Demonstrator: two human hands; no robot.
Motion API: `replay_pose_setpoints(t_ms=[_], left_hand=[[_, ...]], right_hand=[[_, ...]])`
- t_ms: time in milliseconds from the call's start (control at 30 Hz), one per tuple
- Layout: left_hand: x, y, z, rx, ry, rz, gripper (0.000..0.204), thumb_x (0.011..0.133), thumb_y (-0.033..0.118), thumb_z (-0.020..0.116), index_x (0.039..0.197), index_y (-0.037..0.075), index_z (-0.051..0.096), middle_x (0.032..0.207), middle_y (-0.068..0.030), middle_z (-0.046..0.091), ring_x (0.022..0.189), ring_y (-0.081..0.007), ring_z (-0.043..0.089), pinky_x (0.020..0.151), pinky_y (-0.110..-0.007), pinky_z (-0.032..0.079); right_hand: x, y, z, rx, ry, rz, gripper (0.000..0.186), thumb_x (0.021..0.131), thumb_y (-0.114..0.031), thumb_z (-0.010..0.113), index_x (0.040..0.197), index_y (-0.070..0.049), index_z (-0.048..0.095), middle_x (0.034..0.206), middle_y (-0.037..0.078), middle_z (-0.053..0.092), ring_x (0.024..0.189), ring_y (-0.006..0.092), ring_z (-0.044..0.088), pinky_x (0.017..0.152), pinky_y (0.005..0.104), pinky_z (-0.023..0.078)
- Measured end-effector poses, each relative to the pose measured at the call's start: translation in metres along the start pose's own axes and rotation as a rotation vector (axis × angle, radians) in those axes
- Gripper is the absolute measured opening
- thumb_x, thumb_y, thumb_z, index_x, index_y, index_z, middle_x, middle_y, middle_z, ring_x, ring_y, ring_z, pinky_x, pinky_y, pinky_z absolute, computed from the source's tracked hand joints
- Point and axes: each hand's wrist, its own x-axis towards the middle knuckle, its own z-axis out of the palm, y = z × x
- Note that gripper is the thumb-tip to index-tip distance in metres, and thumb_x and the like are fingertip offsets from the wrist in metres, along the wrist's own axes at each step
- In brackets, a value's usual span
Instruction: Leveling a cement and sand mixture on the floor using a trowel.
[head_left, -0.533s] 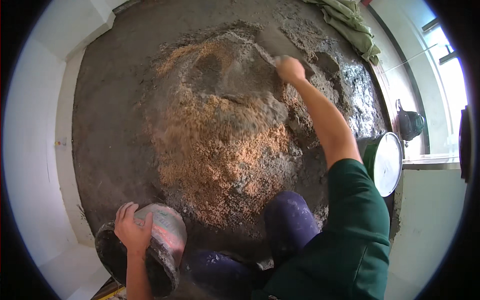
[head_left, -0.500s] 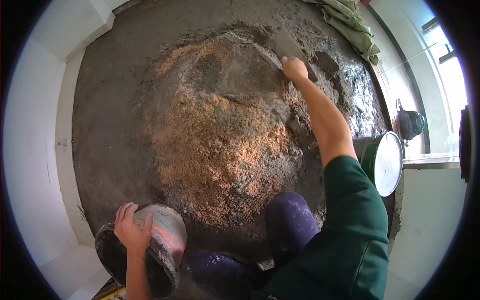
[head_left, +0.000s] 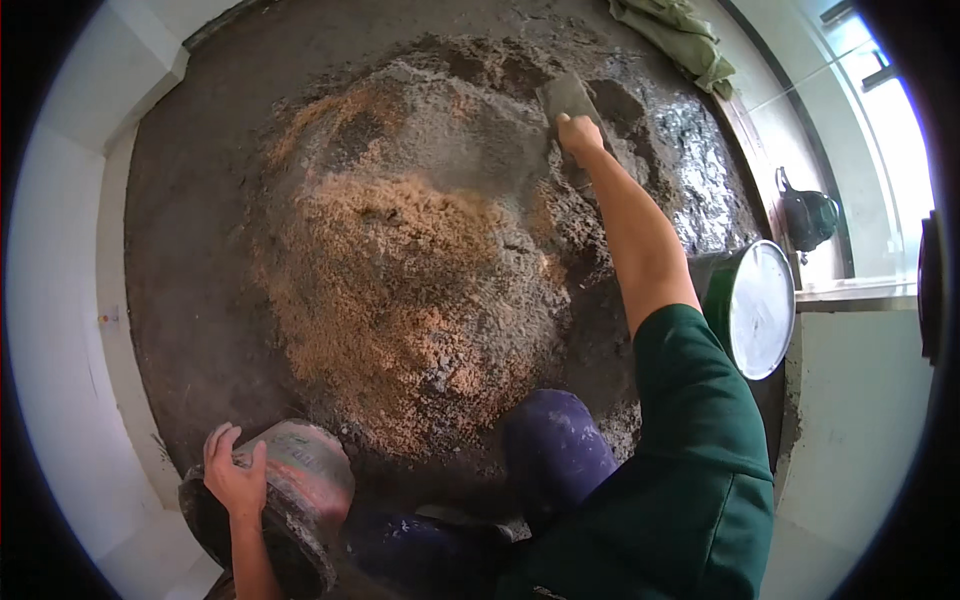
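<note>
My right hand [head_left: 578,136] grips a flat grey trowel [head_left: 565,92] at the upper right of a broad mound [head_left: 390,270] of grey powder mixed with orange-tan granules, with damp, dark clumps around that edge. My left hand [head_left: 236,475] holds the rim of a tipped, dirt-crusted bucket [head_left: 310,462] at the lower left, fingers curled over its side; its dark interior is mostly hidden at the frame's bottom. My purple-clad knee [head_left: 550,440] is at the near edge of the mound.
A green drum with a white lid [head_left: 760,310] lies right of my arm. Behind it sit a dark green bag [head_left: 810,220] and a bright window [head_left: 880,120]. An olive cloth [head_left: 670,40] is crumpled at the upper right. White walls [head_left: 60,300] border the dark floor on both sides.
The view has shifted slightly, moving the scene left and up. The trowel is angled more upright at the far right of the mound, and the loose material on top has slid and spread.
</note>
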Motion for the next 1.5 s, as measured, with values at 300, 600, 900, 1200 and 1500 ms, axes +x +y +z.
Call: replay_pose_setpoints(t_ms=[300, 600, 900, 1200, 1500], left_hand=[[-0.007, -0.002, -0.014, 0.083, -0.043, -0.054, 0.040, 0.075, 0.019, 0.081, 0.111, 0.005, 0.070, 0.125, -0.0120, 0.066, 0.117, -0.0334, 0.062, 0.101, -0.041, 0.048], [-0.006, 0.001, -0.012, 0.064, 0.004, -0.013, 0.037, 0.073, 0.020, 0.080, 0.105, 0.005, 0.070, 0.121, -0.0110, 0.068, 0.116, -0.0327, 0.062, 0.098, -0.042, 0.050], [-0.013, -0.009, -0.018, 0.098, 0.007, 0.053, 0.039, 0.073, 0.024, 0.080, 0.105, 0.004, 0.069, 0.123, -0.0129, 0.066, 0.118, -0.0347, 0.060, 0.100, -0.043, 0.049], [-0.017, -0.016, -0.015, 0.092, 0.045, 0.026, 0.039, 0.076, 0.027, 0.080, 0.107, 0.006, 0.071, 0.126, -0.0112, 0.066, 0.120, -0.0322, 0.060, 0.100, -0.043, 0.049], [-0.012, -0.002, -0.013, 0.112, 0.019, 0.028, 0.039, 0.079, 0.029, 0.077, 0.110, 0.007, 0.071, 0.130, -0.0096, 0.064, 0.124, -0.0302, 0.058, 0.100, -0.043, 0.048]], right_hand=[[-0.158, -0.035, 0.083, -0.510, -0.445, -0.698, 0.058, 0.099, -0.048, 0.049, 0.102, 0.006, 0.069, 0.095, 0.030, 0.070, 0.095, 0.0421, 0.069, 0.085, 0.0504, 0.054], [-0.297, 0.018, 0.076, -1.022, -0.782, -0.791, 0.044, 0.099, -0.049, 0.053, 0.089, -0.008, 0.063, 0.095, 0.015, 0.072, 0.085, 0.0258, 0.072, 0.073, 0.0468, 0.058], [-0.193, -0.067, 0.150, -0.801, -0.100, -1.119, 0.038, 0.098, -0.038, 0.050, 0.123, -0.011, 0.061, 0.105, 0.014, 0.072, 0.092, 0.0323, 0.071, 0.079, 0.0476, 0.058], [-0.217, -0.059, 0.133, -0.348, -0.061, -0.961, 0.049, 0.099, -0.045, 0.049, 0.118, -0.004, 0.067, 0.104, 0.024, 0.070, 0.092, 0.0411, 0.068, 0.081, 0.0500, 0.054], [-0.399, 0.064, 0.164, -0.319, -1.201, -0.962, 0.048, 0.083, -0.038, 0.077, 0.116, -0.005, 0.070, 0.098, 0.017, 0.074, 0.091, 0.0260, 0.071, 0.083, 0.0402, 0.056]])
